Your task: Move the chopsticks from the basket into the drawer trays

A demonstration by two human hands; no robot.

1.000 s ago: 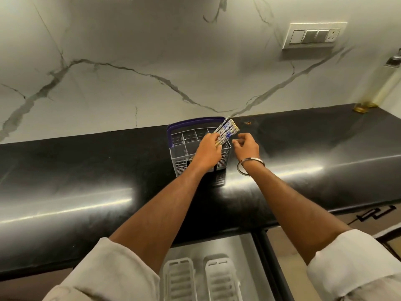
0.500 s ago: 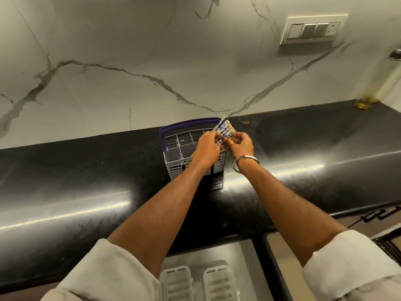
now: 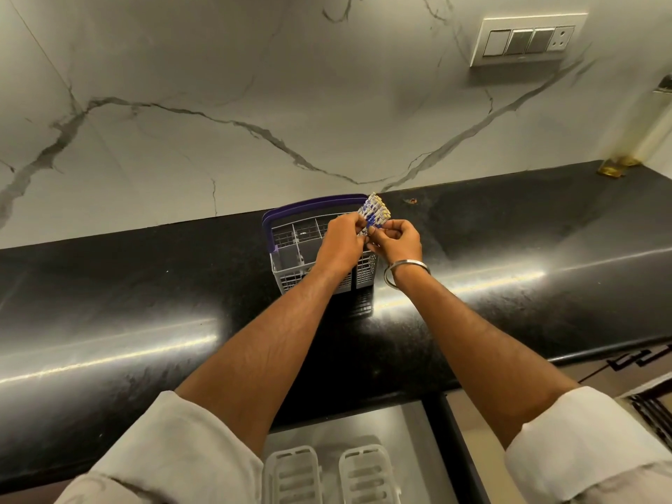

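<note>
Both hands had drawn together since a second before, when the right hand (image 3: 398, 239) sat just apart from the bundle; now its curled fingers pinched the chopsticks (image 3: 374, 214) from the right, touching the left hand (image 3: 340, 241). That left hand gripped the same bundle from the other side, fingers wrapped round the slim sticks. Their pale, blunt ends, patterned in blue and white, fanned upward just above both hands, over the right end of the basket (image 3: 291, 238). This basket was a grey plastic box with lattice walls, inner dividers and a purple arched handle, and it stood on the glossy black speckled stone tabletop (image 3: 145, 303) directly beneath the hands. A thin metal bangle (image 3: 405, 271) circled the right wrist, and rolled pale cloth sleeves (image 3: 174, 449) covered the upper forearms. Nearer the person than the hands, below the tabletop edge, the open drawer (image 3: 407, 438) showed a smooth grey floor with two white slotted plastic trays (image 3: 292, 474) lying side by side. Beyond the hands rose a white marble wall with grey veins.
</note>
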